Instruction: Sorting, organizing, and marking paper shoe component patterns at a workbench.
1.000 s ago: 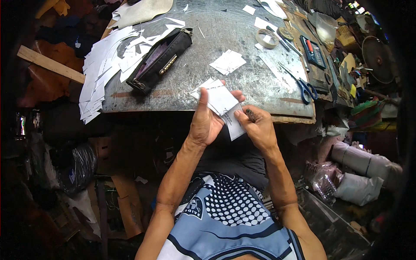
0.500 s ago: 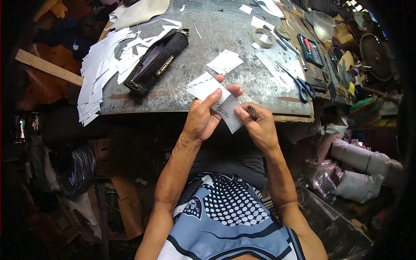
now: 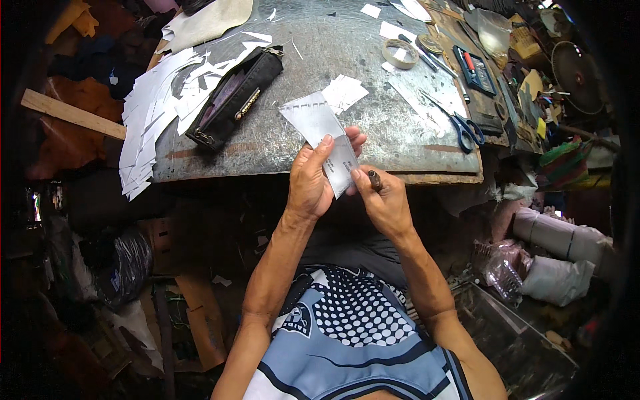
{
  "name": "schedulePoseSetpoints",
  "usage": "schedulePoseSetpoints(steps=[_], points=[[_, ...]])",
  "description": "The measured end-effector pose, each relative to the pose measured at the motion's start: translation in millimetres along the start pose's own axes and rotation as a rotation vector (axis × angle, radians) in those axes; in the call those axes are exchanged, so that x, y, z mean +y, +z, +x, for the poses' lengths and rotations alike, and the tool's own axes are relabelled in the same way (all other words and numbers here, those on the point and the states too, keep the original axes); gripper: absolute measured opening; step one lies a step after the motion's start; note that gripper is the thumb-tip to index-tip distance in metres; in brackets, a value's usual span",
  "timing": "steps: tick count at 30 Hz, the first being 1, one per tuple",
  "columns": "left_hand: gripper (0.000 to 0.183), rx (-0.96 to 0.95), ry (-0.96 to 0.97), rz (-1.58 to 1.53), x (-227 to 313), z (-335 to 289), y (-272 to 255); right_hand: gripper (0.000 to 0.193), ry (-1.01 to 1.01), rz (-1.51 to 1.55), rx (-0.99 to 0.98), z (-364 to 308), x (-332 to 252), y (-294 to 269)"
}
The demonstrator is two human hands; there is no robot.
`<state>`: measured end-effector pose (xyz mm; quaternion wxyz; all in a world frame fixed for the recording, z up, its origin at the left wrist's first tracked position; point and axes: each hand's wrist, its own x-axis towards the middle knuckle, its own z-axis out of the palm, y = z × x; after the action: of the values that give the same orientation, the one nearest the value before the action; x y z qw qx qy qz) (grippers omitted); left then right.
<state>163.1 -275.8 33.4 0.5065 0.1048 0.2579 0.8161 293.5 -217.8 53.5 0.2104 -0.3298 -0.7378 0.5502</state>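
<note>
My left hand (image 3: 313,170) grips a creased piece of white paper (image 3: 312,120) just over the table's front edge, thumb on top and fingers behind. Dashes run along the paper's upper edge, and small print marks its lower part. My right hand (image 3: 385,200) pinches the paper's lower right edge between thumb and finger. Tucked in that same hand is a dark, pen-like tool (image 3: 375,180); most of its length is hidden by the fingers. Beyond the held paper, a small stack of white paper pieces (image 3: 345,92) lies on the worn metal tabletop (image 3: 247,153).
A black zippered pouch (image 3: 237,97) lies left of the stack, beside a heap of white paper pieces (image 3: 150,113). To the right are blue-handled scissors (image 3: 465,131), a tape roll (image 3: 401,55) and a dark tool case (image 3: 475,70). A wooden plank (image 3: 70,113) juts in at left.
The paper has tilted more upright and its upper part has opened out flatter. My right hand has shifted slightly left along with the pen-like tool.
</note>
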Motion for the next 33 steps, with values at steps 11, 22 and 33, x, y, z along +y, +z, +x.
schedulePoseSetpoints(steps=[11, 22, 33], points=[[0.026, 0.020, 0.025, -0.064, 5.2, 8.4, -5.4, 0.025, 0.126, 0.292, 0.044, 0.1, -1.9, -1.5], [0.030, 0.075, 0.064, -0.023, 5.9, 11.1, -3.6, 0.021, 0.254, 0.559, -0.044, -2.3, 1.7, 2.6], [0.031, 0.038, 0.109, 0.023, 5.6, 9.7, 3.5, 0.024, 0.118, 0.494, 0.006, 5.0, 3.8, 10.2]])
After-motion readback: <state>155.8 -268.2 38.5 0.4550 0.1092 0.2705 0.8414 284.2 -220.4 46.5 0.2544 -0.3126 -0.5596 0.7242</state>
